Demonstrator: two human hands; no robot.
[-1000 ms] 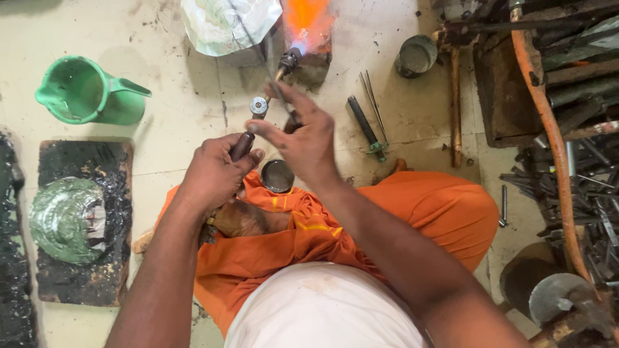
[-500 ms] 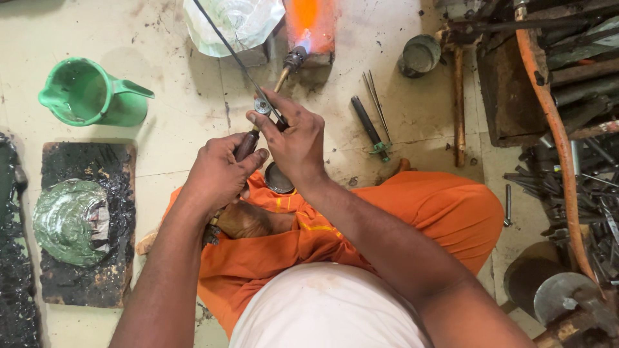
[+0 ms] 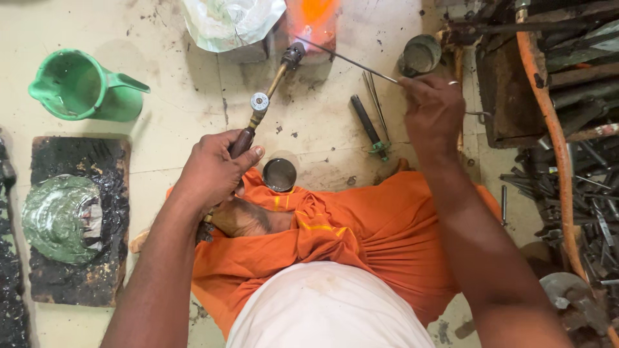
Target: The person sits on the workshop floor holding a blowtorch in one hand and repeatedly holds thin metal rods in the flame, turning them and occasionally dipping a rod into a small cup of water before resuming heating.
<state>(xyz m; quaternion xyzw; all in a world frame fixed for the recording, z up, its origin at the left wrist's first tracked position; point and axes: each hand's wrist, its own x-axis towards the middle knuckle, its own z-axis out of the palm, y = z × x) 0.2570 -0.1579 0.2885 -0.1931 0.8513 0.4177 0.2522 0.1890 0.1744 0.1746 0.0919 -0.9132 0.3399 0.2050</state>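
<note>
- as i look down from the head camera, nearest me is the orange cloth point(image 3: 361, 238) over the lap, with a bare foot tucked beside the left wrist;
- just beyond the cloth's edge a small round dark tin point(image 3: 280, 174) sits on the floor point(image 3: 180, 109), near my left hand;
- my left hand point(image 3: 213, 171) is clenched around the dark wooden grip of the blowtorch point(image 3: 259, 103), thumb laid along the handle; the torch slants up and away, its brass stem and round valve knob clear of the fingers;
- my right hand point(image 3: 435, 109) pinches a thin metal rod point(image 3: 348, 60) between thumb and fingertips; the rod runs leftward to the torch nozzle;
- between the two hands a dark-handled tool point(image 3: 367, 125) and some thin wires lie on the floor;
- at the far end of the torch an orange flame point(image 3: 314, 16) glows, where the rod tip meets the nozzle;
- to the far left stands a green jug point(image 3: 80, 87), and nearer, a dark pitch block point(image 3: 77, 212) bearing a silvery dish;
- far off, a crumpled pale bag point(image 3: 229, 22) lies left of the flame, and a small metal cup point(image 3: 419, 55) to its right.
</note>
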